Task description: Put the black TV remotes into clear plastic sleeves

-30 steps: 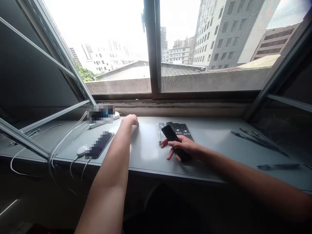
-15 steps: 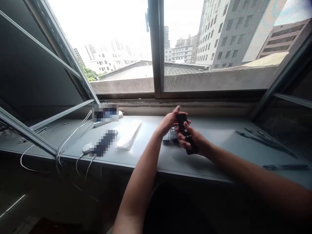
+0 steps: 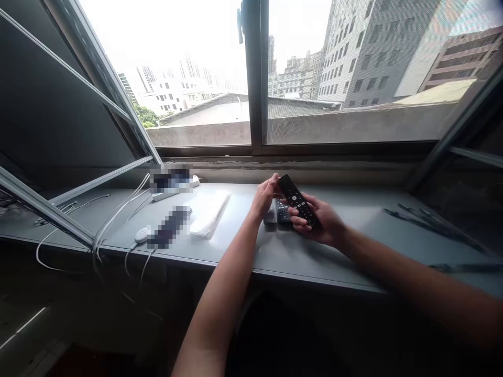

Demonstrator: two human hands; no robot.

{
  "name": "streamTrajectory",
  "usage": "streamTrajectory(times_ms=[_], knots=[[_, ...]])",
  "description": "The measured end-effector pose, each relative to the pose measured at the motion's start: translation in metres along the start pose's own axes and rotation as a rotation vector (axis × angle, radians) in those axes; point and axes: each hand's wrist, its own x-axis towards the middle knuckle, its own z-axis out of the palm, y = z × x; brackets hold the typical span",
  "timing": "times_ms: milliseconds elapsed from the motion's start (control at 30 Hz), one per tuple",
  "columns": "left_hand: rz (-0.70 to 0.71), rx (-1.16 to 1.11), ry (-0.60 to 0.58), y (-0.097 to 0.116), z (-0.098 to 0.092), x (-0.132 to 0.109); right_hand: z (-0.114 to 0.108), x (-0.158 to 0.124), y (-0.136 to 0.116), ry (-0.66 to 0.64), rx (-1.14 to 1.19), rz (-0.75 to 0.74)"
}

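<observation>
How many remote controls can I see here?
2 visible: a black remote in the right hand, and a partly covered remote on the desk. More may be hidden behind the hands.

legible text: none | black remote (image 3: 299, 202): key markings (image 3: 294, 198) too small to read

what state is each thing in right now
black remote control, held tilted, buttons upward
right hand, gripping the remote
left hand, at the remote's upper end, grip unclear
keypad remote, on the desk, partly hidden
translucent plastic packaging, lying flat
phone, pixelated, screen unclear
white power strip, switch unclear
white cables, trailing over the desk edge
window, open or shut unclear
</observation>
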Motion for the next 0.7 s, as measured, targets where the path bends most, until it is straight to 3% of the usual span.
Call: streamTrajectory(times_ms=[300,500,700], knots=[[0.165,0.370,0.270,-0.007,-0.016,-0.002,-0.001,-0.001,-0.010,0.161,0.009,-0.090],[0.167,0.462,0.291,-0.010,-0.017,-0.004,0.004,-0.004,-0.011,0.042,0.021,-0.063],[0.181,0.487,0.289,-0.012,-0.019,-0.004,0.008,-0.002,-0.006,0.154,-0.005,-0.062]])
